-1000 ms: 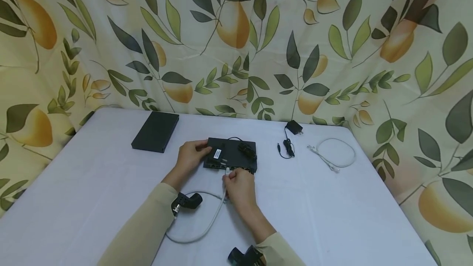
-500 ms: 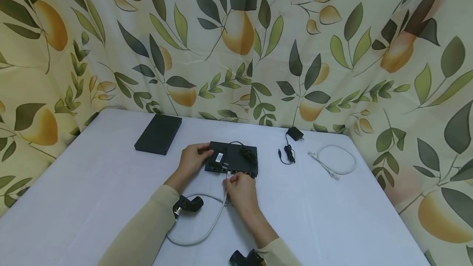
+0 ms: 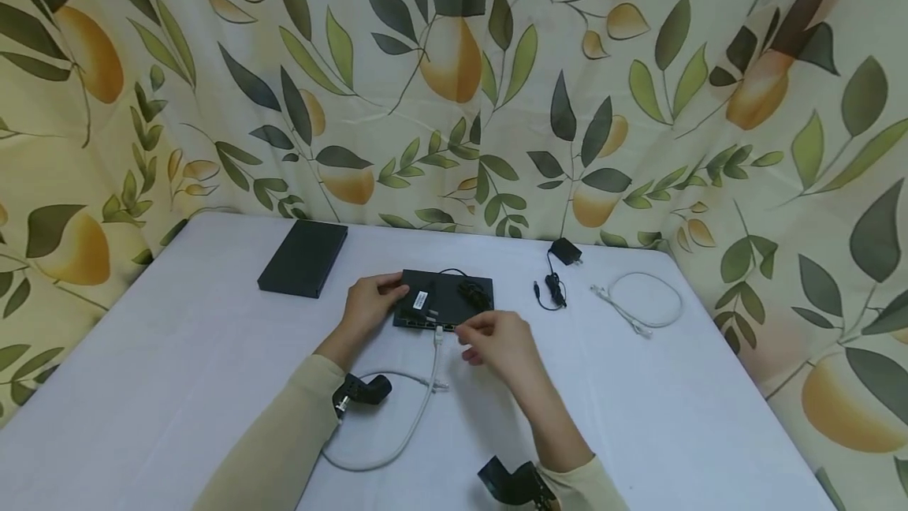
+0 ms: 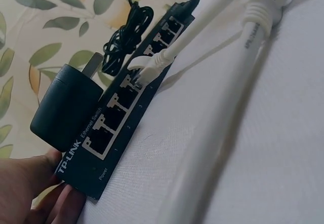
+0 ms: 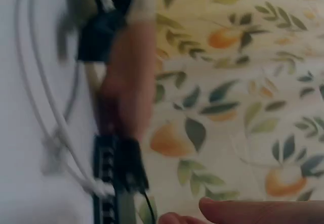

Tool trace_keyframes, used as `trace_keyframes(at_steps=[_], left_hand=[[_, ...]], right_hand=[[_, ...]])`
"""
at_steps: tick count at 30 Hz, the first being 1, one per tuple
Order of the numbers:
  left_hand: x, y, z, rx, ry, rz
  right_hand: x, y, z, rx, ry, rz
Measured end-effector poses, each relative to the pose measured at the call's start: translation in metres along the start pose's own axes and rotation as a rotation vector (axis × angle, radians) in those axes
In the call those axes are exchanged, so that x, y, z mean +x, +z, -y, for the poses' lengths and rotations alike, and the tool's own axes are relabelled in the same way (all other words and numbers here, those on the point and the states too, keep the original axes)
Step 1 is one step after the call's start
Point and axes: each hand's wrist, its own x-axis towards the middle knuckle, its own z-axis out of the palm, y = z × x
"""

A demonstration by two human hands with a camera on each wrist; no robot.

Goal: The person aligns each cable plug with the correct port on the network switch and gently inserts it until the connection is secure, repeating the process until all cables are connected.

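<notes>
A black TP-LINK Ethernet switch point(image 3: 447, 298) rests on the table, its row of ports facing me. My left hand point(image 3: 368, 308) grips its left end, thumb on top and fingers underneath in the left wrist view. The plug point(image 4: 148, 71) of a white network cable point(image 3: 414, 424) sits in a port near the middle of the row. My right hand point(image 3: 500, 341) is off the cable, holding nothing, its fingers loosely bent by the switch's front edge. On top of the switch lie a black power adapter point(image 4: 68, 107) and its bundled cord point(image 4: 129, 39).
A flat black box point(image 3: 303, 259) lies at the back left. Another black power adapter point(image 3: 565, 251) with a coiled cord and a second white cable point(image 3: 667, 323) lie to the right. A fruit-patterned curtain point(image 3: 426, 140) hangs behind the white-covered table point(image 3: 674, 424).
My right hand has let go of the cable plug and moved right and slightly up, fingers loosened. The plug stays in the port. My left hand keeps its place on the switch.
</notes>
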Motion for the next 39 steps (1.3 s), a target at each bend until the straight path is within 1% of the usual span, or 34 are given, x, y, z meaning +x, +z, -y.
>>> trace_keyframes(at_steps=[3,6,9,12,15,18,19,23,26,29,32,34,37,39], left_hand=[[0.001,0.0,-0.001,-0.001,0.007,-0.001],[0.004,0.0,0.0,0.011,0.01,-0.003],[0.006,0.001,0.0,0.017,0.009,-0.008],[0.005,0.002,-0.001,0.024,0.03,-0.03],[0.003,0.002,-0.002,0.012,0.042,-0.04],[0.003,0.002,-0.003,0.004,0.028,-0.031],[0.004,0.002,-0.002,-0.009,0.016,-0.021],[0.006,-0.001,0.002,0.003,-0.004,-0.003],[0.006,-0.004,0.004,0.003,-0.018,0.033],[0.005,-0.008,0.003,-0.094,-0.066,0.112],[0.003,-0.013,0.0,-0.212,-0.138,0.194],[0.002,-0.015,-0.002,-0.263,-0.175,0.227],[0.001,-0.016,-0.004,-0.262,-0.19,0.228],[0.001,-0.015,-0.004,-0.23,-0.179,0.196]], right_hand=[[0.009,-0.019,-0.007,0.031,0.023,-0.094],[0.023,-0.03,-0.025,0.051,0.052,-0.156],[0.036,-0.031,-0.045,0.092,0.09,-0.165],[0.044,-0.025,-0.059,0.136,0.109,-0.149],[0.049,-0.02,-0.065,0.153,0.106,-0.133],[0.05,-0.015,-0.066,0.148,0.097,-0.143],[0.051,-0.014,-0.066,0.149,0.095,-0.151],[0.052,-0.009,-0.066,0.156,0.097,-0.157],[0.052,-0.008,-0.065,0.145,0.09,-0.149],[0.052,-0.008,-0.065,0.128,0.088,-0.147],[0.052,-0.008,-0.066,0.119,0.091,-0.146],[0.052,-0.009,-0.066,0.123,0.091,-0.141],[0.051,-0.009,-0.065,0.128,0.099,-0.138],[0.052,-0.009,-0.065,0.14,0.099,-0.139]])
